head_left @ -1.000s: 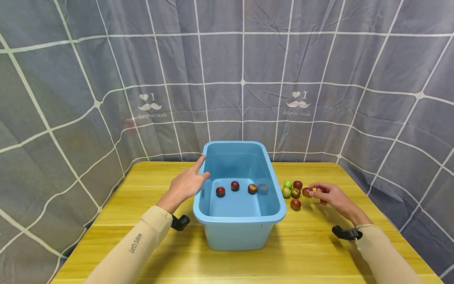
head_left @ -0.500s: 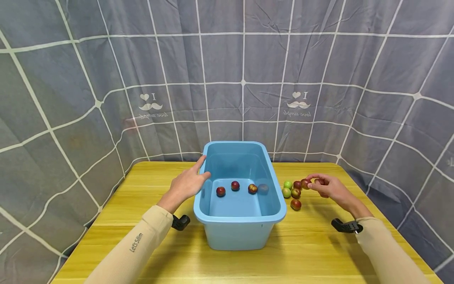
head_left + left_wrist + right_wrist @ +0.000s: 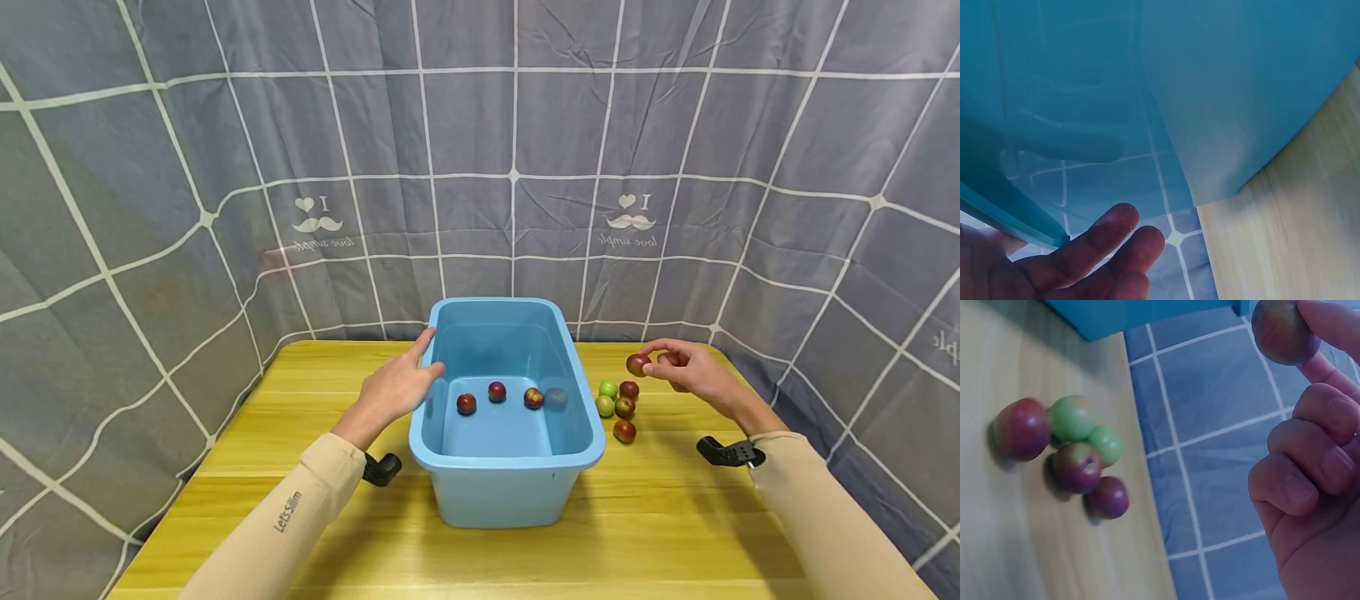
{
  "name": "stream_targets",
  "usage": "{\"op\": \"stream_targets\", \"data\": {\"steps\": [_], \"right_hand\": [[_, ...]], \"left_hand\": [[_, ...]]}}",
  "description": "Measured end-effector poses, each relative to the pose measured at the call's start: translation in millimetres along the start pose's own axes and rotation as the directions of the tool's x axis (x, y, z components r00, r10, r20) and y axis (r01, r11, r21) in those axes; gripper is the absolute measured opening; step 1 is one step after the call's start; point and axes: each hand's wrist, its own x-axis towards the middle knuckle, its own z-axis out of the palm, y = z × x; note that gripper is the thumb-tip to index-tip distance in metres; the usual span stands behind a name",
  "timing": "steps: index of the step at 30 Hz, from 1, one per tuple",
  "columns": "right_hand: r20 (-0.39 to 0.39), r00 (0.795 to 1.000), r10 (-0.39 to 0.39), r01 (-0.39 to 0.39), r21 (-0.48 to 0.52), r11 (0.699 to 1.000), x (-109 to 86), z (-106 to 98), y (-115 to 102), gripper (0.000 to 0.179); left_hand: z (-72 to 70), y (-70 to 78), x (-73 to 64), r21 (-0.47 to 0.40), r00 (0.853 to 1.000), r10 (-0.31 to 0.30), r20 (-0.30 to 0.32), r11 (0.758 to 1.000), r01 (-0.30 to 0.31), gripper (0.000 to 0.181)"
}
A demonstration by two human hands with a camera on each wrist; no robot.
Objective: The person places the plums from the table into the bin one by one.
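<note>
A light blue plastic tub (image 3: 504, 492) stands mid-table with three reddish plums in it, including one plum (image 3: 467, 404) at the left. My left hand (image 3: 393, 387) rests on the tub's left rim, index finger and thumb straight and spread; in the left wrist view, the other fingers (image 3: 1088, 253) lie outside the wall, not curled tightly. My right hand (image 3: 697, 377) pinches a dark red plum (image 3: 638, 365) between thumb and index finger, raised right of the tub. Its other fingers are curled into the palm. Below it lie red plums (image 3: 625, 432) and two green plums (image 3: 605, 406).
The wooden table (image 3: 330, 517) carries the tub and the loose plums, which cluster close to the tub's right wall. A grey gridded curtain (image 3: 480, 125) hangs behind and along both sides. A faint reflection shows on the tub's inner right wall.
My right hand has lifted the pinched plum from beside the cluster, moving it up and away from me, slightly leftward. The left hand and the tub have stayed put.
</note>
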Motion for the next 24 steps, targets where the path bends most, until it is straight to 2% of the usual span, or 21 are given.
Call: {"op": "stream_targets", "data": {"steps": [4, 15, 24], "right_hand": [[0.015, 1.0, -0.02, 0.02, 0.003, 1.0, 7.5, -2.2, -12.6, 0.033], [0.046, 0.995, -0.093, 0.097, -0.09, 0.991, 35.4, -5.4, -45.9, 0.03], [0.089, 0.986, -0.144, 0.154, -0.123, 0.98, 60.9, -3.9, -76.2, 0.027]], "left_hand": [[0.7, -0.1, 1.3, 0.008, 1.0, -0.002, -0.001, 1.0, 0.002, 0.073], [2.6, 1.2, 3.0, 0.008, 1.0, -0.009, -0.008, 1.0, 0.009, 0.073], [3.0, 3.7, 5.3, 0.004, 1.0, -0.012, -0.011, 1.0, 0.012, 0.073]]}}
